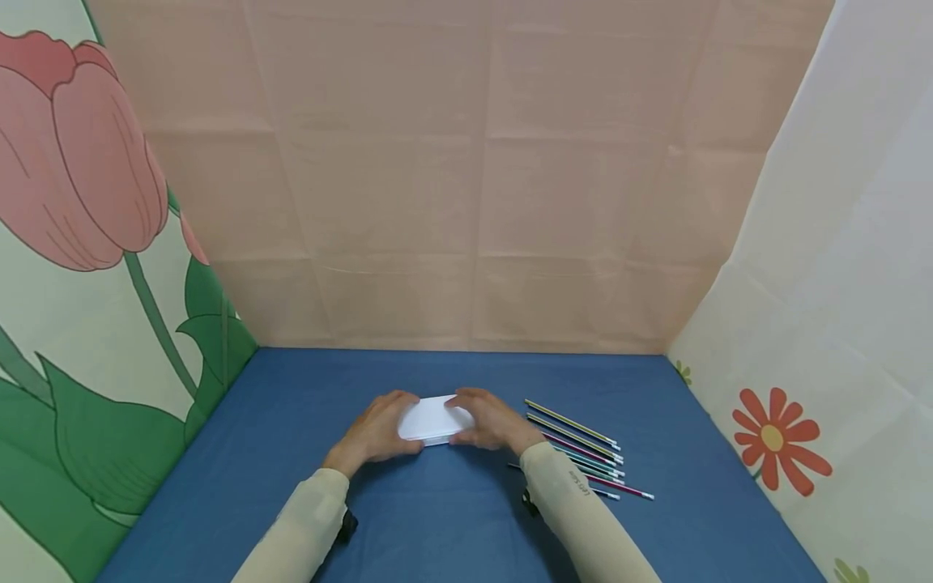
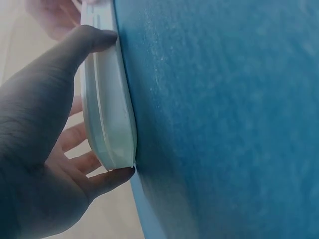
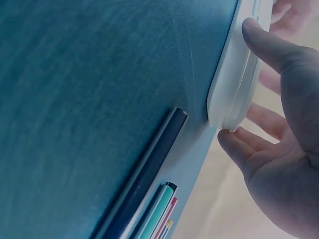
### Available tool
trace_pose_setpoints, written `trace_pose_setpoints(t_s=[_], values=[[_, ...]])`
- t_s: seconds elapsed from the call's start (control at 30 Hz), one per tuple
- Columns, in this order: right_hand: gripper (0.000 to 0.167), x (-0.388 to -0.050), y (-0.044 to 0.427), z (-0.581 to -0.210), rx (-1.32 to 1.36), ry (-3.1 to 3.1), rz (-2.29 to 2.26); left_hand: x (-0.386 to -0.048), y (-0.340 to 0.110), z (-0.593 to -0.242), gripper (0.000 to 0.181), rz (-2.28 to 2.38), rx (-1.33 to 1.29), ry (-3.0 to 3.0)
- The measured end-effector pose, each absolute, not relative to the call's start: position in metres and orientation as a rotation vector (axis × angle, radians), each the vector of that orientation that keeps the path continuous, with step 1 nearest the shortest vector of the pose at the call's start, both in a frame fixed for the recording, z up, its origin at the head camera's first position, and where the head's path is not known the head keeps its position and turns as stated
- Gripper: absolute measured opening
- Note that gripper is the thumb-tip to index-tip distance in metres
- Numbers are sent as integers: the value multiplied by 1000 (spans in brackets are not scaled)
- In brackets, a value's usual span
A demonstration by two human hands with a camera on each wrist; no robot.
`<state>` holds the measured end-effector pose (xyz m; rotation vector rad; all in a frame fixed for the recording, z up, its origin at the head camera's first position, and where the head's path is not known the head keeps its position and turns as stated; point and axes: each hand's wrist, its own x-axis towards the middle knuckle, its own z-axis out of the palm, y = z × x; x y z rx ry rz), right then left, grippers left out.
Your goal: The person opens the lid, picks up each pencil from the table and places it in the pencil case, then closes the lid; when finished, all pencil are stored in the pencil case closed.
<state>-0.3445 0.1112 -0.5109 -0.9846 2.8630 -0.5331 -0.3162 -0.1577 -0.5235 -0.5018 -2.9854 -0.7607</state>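
Observation:
A flat white plastic box (image 1: 433, 419) with rounded corners lies on the blue tabletop in the head view. My left hand (image 1: 377, 427) grips its left end, thumb along the near side and fingers around the end and far side. At the opposite end my right hand (image 1: 492, 419) holds it the same way. From the left wrist, the box's side (image 2: 107, 94) shows a seam running along it, and its lower edge sits at the cloth. The right wrist view shows the right thumb pressing the near wall of the box (image 3: 232, 87). What the box contains is hidden.
Several pencils (image 1: 573, 423) in yellow, red, teal and dark colours lie side by side to the right, partly under the right forearm. A dark blue pencil (image 3: 144, 172) is closest to the right wrist camera. Fabric walls (image 1: 466, 202) enclose the table's back and sides.

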Motion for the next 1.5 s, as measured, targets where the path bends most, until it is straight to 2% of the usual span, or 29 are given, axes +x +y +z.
trace_pose_setpoints(t_s=[0.8,1.2,1.5], values=[[62,-348,111,-509,-961,2806,-589,-312,-158,-522,78,-790,-485,-2956],[61,-347,116,-504,-933,2746,-666,-307,-171,-517,97,-835,-412,-2956],[47,-346,124,-496,-990,2790,-704,-305,-183,-515,104,-896,-470,-2907]])
